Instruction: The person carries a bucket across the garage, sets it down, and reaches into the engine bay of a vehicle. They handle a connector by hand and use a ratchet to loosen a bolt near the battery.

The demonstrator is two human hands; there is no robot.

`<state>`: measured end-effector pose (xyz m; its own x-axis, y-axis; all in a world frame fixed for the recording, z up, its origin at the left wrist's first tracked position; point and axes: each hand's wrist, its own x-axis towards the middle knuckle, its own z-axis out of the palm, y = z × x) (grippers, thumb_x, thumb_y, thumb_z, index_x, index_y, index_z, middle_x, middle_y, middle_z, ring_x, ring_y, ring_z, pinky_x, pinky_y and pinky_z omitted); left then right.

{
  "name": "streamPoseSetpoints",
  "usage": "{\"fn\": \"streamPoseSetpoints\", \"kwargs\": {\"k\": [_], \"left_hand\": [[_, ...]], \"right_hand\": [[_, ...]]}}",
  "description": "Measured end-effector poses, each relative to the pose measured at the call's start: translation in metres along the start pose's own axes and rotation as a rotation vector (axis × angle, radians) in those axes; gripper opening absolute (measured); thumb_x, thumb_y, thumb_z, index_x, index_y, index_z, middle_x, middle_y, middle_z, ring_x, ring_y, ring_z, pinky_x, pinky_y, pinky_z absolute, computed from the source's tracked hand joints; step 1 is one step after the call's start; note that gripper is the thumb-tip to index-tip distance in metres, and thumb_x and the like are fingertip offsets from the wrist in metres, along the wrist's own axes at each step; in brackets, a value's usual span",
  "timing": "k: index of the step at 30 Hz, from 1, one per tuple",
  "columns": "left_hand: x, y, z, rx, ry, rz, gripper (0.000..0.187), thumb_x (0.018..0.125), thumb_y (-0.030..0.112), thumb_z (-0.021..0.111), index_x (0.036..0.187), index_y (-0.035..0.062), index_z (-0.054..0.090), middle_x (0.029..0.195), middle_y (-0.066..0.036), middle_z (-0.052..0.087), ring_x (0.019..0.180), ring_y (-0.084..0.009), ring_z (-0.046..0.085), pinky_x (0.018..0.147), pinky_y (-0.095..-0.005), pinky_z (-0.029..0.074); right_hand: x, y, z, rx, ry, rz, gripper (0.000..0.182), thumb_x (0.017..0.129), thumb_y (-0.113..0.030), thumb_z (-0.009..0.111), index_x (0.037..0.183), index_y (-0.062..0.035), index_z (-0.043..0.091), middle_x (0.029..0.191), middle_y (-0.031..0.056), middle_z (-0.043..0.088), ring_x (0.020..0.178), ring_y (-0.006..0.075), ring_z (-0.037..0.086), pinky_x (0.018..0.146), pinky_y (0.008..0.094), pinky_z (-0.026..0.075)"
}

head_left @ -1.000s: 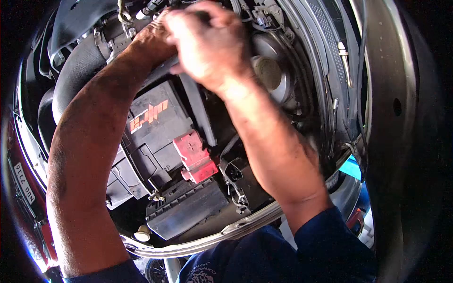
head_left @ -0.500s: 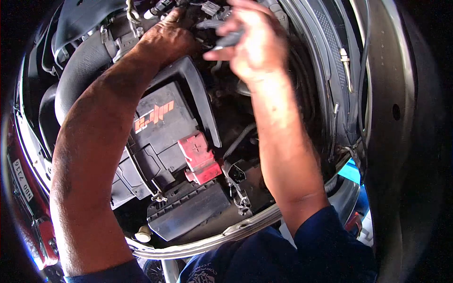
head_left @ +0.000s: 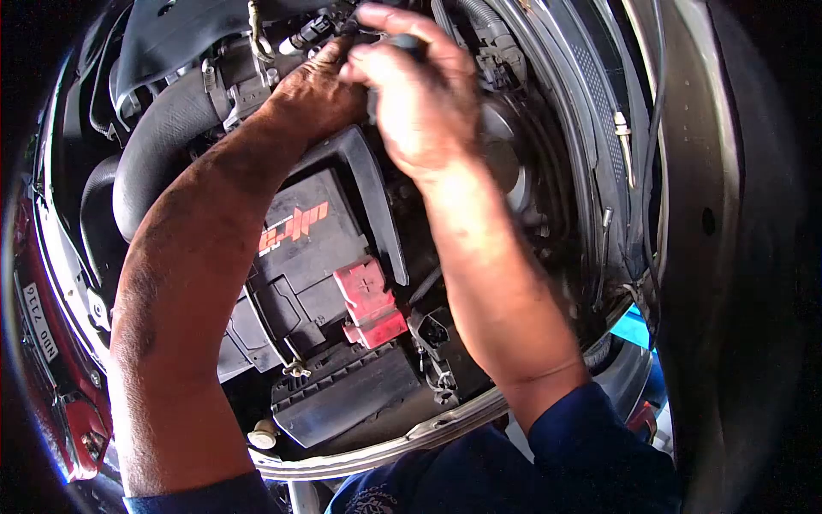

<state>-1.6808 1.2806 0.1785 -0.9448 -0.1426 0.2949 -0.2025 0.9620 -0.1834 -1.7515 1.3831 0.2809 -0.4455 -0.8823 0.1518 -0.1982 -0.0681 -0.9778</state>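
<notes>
My left hand (head_left: pixel 318 92) reaches down among the engine parts, beside a grey connector (head_left: pixel 310 34). Most of its fingers are hidden, so I cannot see what they hold. Close to its right, my right hand (head_left: pixel 424 107) is closed around a dark-handled tool (head_left: pixel 409 44). Motion blurs this hand, and the tool's kind cannot be made out. Below the hands sits a battery (head_left: pixel 295 224) with orange lettering and a red terminal cover (head_left: pixel 370 300). A curved black plastic guard (head_left: pixel 377 201) runs along its edge.
A ribbed black intake hose (head_left: pixel 158 163) curves on the left, under my left forearm. A black fuse box lid (head_left: pixel 347 403) lies near the metal front edge (head_left: pixel 377 463) of the bay. An upright connector (head_left: pixel 431 332) stands beside the red cover. The fender (head_left: pixel 702 257) borders the right.
My right hand has moved left and slightly down, nearer my left hand, with the tool still in it. The whole view has shifted a little, and the left hand remains among the engine parts.
</notes>
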Motion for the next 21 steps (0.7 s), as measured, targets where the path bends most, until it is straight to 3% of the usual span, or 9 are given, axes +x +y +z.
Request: {"fn": "streamPoseSetpoints", "kwargs": {"k": [1, 5, 7, 10, 11, 15, 18, 20, 21], "left_hand": [[-0.002, 0.002, -0.002, 0.000, -0.006, 0.005, 0.038, 0.079, 0.018, 0.056, 0.117, 0.0118, 0.058, 0.126, -0.007, 0.052, 0.124, -0.0288, 0.040, 0.104, -0.0451, 0.030], [-0.003, 0.005, -0.009, 0.015, -0.010, 0.032, 0.038, 0.079, 0.017, 0.056, 0.116, 0.0104, 0.059, 0.125, -0.007, 0.053, 0.123, -0.0285, 0.041, 0.104, -0.0464, 0.030], [-0.001, 0.004, -0.011, 0.034, -0.031, 0.045, 0.037, 0.079, 0.017, 0.056, 0.115, 0.0098, 0.059, 0.125, -0.007, 0.054, 0.122, -0.0284, 0.041, 0.104, -0.0470, 0.030], [0.007, 0.001, -0.001, 0.037, -0.246, 0.096, 0.039, 0.078, 0.018, 0.057, 0.116, 0.0106, 0.059, 0.125, -0.005, 0.054, 0.123, -0.0280, 0.041, 0.104, -0.0483, 0.030], [0.009, 0.000, 0.000, 0.039, -0.314, 0.110, 0.040, 0.077, 0.019, 0.057, 0.116, 0.0114, 0.059, 0.125, -0.004, 0.054, 0.123, -0.0279, 0.040, 0.104, -0.0487, 0.030], [0.010, 0.003, -0.016, 0.103, -0.381, 0.144, 0.042, 0.077, 0.021, 0.057, 0.116, 0.0061, 0.058, 0.125, -0.008, 0.054, 0.122, -0.0273, 0.042, 0.104, -0.0461, 0.031], [0.007, 0.007, -0.032, 0.107, -0.477, 0.033, 0.033, 0.083, 0.023, 0.053, 0.113, 0.0173, 0.063, 0.117, -0.002, 0.061, 0.125, -0.0216, 0.042, 0.109, -0.0464, 0.019], [0.005, 0.006, -0.031, 0.039, -0.329, 0.008, 0.037, 0.084, 0.024, 0.050, 0.119, 0.0155, 0.058, 0.124, -0.005, 0.055, 0.127, -0.0228, 0.040, 0.108, -0.0472, 0.019], [0.004, 0.006, -0.031, 0.007, -0.258, -0.006, 0.039, 0.085, 0.025, 0.049, 0.122, 0.0146, 0.055, 0.128, -0.006, 0.053, 0.128, -0.0234, 0.039, 0.108, -0.0476, 0.020]], "right_hand": [[0.008, 0.007, 0.015, -0.130, 0.137, -0.397, 0.024, 0.074, -0.016, 0.068, 0.088, 0.0025, 0.064, 0.079, 0.0139, 0.067, 0.074, 0.0214, 0.065, 0.071, 0.0295, 0.050], [0.005, 0.014, 0.034, -0.163, 0.232, -0.502, 0.018, 0.074, -0.013, 0.067, 0.084, 0.0013, 0.065, 0.084, 0.0182, 0.067, 0.079, 0.0281, 0.066, 0.075, 0.0339, 0.051], [0.010, 0.030, 0.027, -0.409, 0.569, -0.792, 0.016, 0.075, -0.009, 0.062, 0.088, 0.0004, 0.064, 0.076, 0.0158, 0.065, 0.069, 0.0269, 0.064, 0.070, 0.0331, 0.051], [0.016, 0.029, -0.016, 0.388, 0.566, -0.064, 0.014, 0.078, -0.004, 0.053, 0.089, -0.0022, 0.062, 0.054, 0.0048, 0.048, 0.042, 0.0143, 0.048, 0.039, 0.0272, 0.044], [0.017, 0.030, -0.022, 0.504, 0.582, -0.015, 0.012, 0.078, -0.004, 0.053, 0.086, -0.0023, 0.062, 0.055, 0.0052, 0.049, 0.042, 0.0134, 0.046, 0.039, 0.0273, 0.043], [0.014, 0.030, -0.014, 0.333, 0.595, -0.087, 0.009, 0.079, -0.004, 0.054, 0.084, -0.0030, 0.061, 0.057, 0.0054, 0.050, 0.041, 0.0129, 0.045, 0.040, 0.0284, 0.044], [0.001, 0.031, 0.019, -0.145, 0.328, -0.512, 0.007, 0.072, -0.004, 0.061, 0.079, -0.0028, 0.063, 0.070, 0.0099, 0.063, 0.057, 0.0173, 0.061, 0.055, 0.0266, 0.049], [-0.003, 0.027, 0.027, -0.186, 0.234, -0.604, 0.009, 0.070, -0.005, 0.064, 0.079, -0.0028, 0.064, 0.075, 0.0123, 0.065, 0.067, 0.0177, 0.065, 0.060, 0.0262, 0.050], [0.001, 0.023, 0.019, -0.288, 0.336, -0.671, 0.008, 0.073, -0.006, 0.062, 0.080, -0.0031, 0.062, 0.068, 0.0094, 0.062, 0.060, 0.0170, 0.062, 0.056, 0.0263, 0.049]]}}
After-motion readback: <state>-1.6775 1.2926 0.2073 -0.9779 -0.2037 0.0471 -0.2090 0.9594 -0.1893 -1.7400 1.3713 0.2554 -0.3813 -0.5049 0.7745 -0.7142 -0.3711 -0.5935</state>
